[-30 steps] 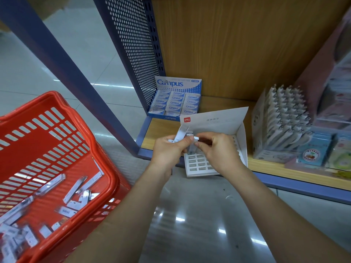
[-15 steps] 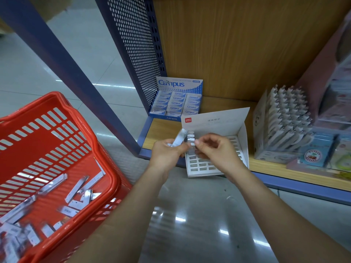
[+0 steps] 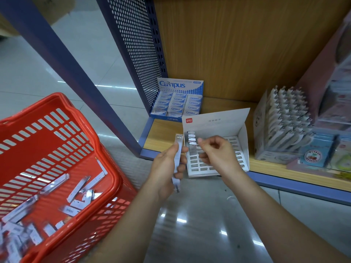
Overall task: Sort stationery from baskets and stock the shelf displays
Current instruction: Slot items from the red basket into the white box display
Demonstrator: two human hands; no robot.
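On the low wood-grain shelf (image 3: 161,133), beside a perforated metal side panel (image 3: 138,44), sat a white slotted display box (image 3: 216,122). The left hand (image 3: 167,164) gripped one slim clear pack (image 3: 178,149) upright just left of it. The right hand (image 3: 218,154) hovered over the slots with its fingers curled; what it held, if anything, could not be told. A red basket (image 3: 114,177) of loose packs (image 3: 76,196) stood on the glossy grey floor (image 3: 199,224).

One red slotted plastic basket (image 3: 28,160) holds well over a dozen slim clear packets (image 3: 79,185). One white cardboard display box (image 3: 216,122) has about five packets standing in it. One blue eraser box (image 3: 180,85).
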